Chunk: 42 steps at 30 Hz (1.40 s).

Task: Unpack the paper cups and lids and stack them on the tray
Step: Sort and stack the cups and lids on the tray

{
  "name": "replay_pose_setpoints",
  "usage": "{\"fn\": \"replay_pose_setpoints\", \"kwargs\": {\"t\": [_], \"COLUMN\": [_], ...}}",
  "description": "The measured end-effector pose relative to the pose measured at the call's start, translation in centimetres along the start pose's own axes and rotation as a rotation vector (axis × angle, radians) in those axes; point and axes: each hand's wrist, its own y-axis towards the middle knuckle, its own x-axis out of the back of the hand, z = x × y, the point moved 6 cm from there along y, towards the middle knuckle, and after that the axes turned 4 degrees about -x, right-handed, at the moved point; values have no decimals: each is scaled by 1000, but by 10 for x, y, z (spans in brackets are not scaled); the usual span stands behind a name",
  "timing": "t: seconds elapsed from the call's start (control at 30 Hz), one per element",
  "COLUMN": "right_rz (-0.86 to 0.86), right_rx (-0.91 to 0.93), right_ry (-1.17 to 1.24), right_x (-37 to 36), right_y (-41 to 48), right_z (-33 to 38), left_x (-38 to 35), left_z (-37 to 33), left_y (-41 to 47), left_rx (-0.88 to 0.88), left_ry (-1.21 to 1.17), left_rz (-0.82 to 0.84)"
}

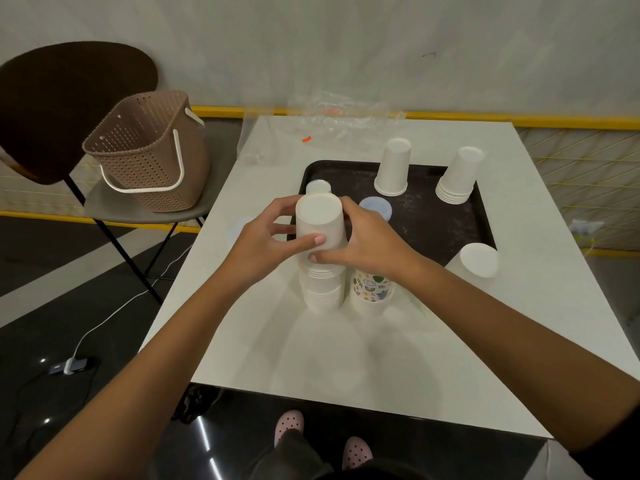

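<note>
near the tray's (483,216) front edge, both hands grip one cup stack (321,258)
left hand (263,242) and right hand (360,239) clamp its top cup (320,221).

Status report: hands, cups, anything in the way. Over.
Left hand and right hand both grip top of white cup stack, on table short of tray. More cups already on tray. Printed cups close beside; blue lid just beyond.

Four white cup stacks (455,178), one patterned stack (372,289), two lids (375,207), one tray (426,220), one basket (145,150)
</note>
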Motion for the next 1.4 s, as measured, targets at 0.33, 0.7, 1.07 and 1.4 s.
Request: {"fn": "replay_pose_setpoints", "kwargs": {"t": [0.33, 0.7, 1.07, 1.4], "right_rz": [-78, -265, -387, -440], "right_rx": [55, -113, -386, -504], "right_ry": [11, 122, 345, 386], "right_x": [34, 96, 147, 178], "right_y": [9, 50, 79, 84], "right_z": [23, 6, -66, -132], "left_x": [16, -10, -79, -148], "left_z": [-40, -71, -73, -65], "left_y": [22, 118, 212, 256], "left_rx": [-82, -121, -97, -86], "left_ry": [55, -22, 4, 48], "left_rz": [3, 199, 473, 617]}}
